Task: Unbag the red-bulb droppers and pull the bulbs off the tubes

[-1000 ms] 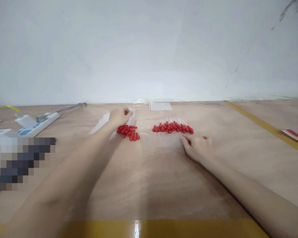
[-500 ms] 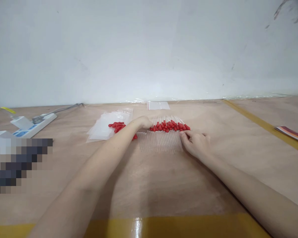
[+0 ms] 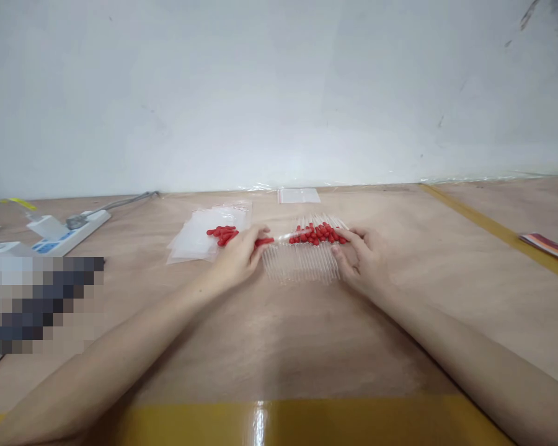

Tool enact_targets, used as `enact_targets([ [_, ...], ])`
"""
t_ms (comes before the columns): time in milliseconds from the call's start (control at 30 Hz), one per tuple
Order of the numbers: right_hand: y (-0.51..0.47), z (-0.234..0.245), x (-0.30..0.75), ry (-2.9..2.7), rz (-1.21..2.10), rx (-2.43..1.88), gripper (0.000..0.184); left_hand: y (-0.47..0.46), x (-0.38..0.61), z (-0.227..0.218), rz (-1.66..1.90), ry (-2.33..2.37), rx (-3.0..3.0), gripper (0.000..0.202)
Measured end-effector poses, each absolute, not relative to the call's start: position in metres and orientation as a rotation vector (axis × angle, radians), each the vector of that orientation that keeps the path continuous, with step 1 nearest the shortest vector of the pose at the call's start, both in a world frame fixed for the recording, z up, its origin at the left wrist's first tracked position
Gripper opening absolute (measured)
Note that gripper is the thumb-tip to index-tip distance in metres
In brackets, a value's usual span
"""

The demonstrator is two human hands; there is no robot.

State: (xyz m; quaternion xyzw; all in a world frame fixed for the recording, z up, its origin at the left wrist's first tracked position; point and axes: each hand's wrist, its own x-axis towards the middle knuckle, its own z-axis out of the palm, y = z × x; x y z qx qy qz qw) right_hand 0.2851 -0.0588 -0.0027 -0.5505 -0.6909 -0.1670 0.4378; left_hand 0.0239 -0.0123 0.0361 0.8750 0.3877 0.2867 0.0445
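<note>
My left hand (image 3: 244, 253) pinches the red bulb of a dropper (image 3: 266, 241), whose clear tube points right, toward the pile. Red bulbs (image 3: 318, 234) lie heaped across a row of clear tubes (image 3: 300, 263), with more tubes reaching out behind them. At the right end of this heap is my right hand (image 3: 365, 254), thumb and index finger apart, fingertips against the outermost bulbs and tubes. Several loose red bulbs (image 3: 222, 234) rest on clear plastic bags (image 3: 195, 235) beyond my left hand, which partly hides them.
A small clear bag (image 3: 299, 196) lies near the wall. Left on the wooden table stands a power strip (image 3: 79, 232) with plugs and a grey cable, beside a blurred-out dark object (image 3: 51, 303). A striped packet (image 3: 549, 246) lies far right, near yellow tape (image 3: 474, 226).
My left hand has drawn back from behind the heap to its left side, with a dropper now in its fingers. My right index finger has shifted onto the bulbs. The view moved slightly.
</note>
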Motion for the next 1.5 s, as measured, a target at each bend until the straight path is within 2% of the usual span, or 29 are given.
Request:
enact_targets([
  [100, -0.066, 0.001, 0.269, -1.960, -0.515, -1.170, 0.036, -0.031, 0.016, 0.008, 0.918, 1.000, 2.804, 0.030],
  [233, -0.073, 0.002, 0.253, -2.213, -0.511, -1.080, 0.027, -0.041, 0.018, -0.009, 0.961, 0.910, 2.814, 0.031],
  [400, -0.073, -0.003, 0.246, -2.290, -0.478, -1.065, 0.022, -0.045, 0.025, -0.006, 1.000, 0.905, 2.760, 0.026],
  [500, -0.072, -0.005, 0.243, -2.295, -0.468, -1.045, 0.022, -0.046, 0.029, -0.001, 0.971, 0.920, 2.817, 0.030],
  [633, -0.073, -0.006, 0.242, -2.295, -0.459, -1.025, 0.023, -0.046, 0.036, 0.003, 0.912, 0.917, 2.944, 0.018],
  [933, -0.081, -0.004, 0.248, -2.358, -0.457, -1.010, 0.020, -0.052, 0.034, 0.012, 0.667, 0.852, 3.066, 0.028],
  [1033, -0.083, 0.000, 0.249, -2.420, -0.394, -1.077, 0.023, -0.054, 0.032, 0.015, 0.623, 0.842, 3.017, 0.029],
  [1267, -0.087, 0.003, 0.262, -2.503, -0.014, -1.271, 0.030, -0.057, 0.024, 0.016, 0.591, 0.829, 2.898, 0.032],
  [1400, -0.082, 0.000, 0.286, -2.246, -0.218, -1.453, 0.023, -0.049, 0.004, 0.023, 0.759, 1.046, 2.793, 0.037],
  [1500, -0.073, 0.002, 0.294, -1.968, -0.461, -1.579, 0.026, -0.035, -0.011, 0.033, 0.864, 1.268, 2.686, 0.032],
])
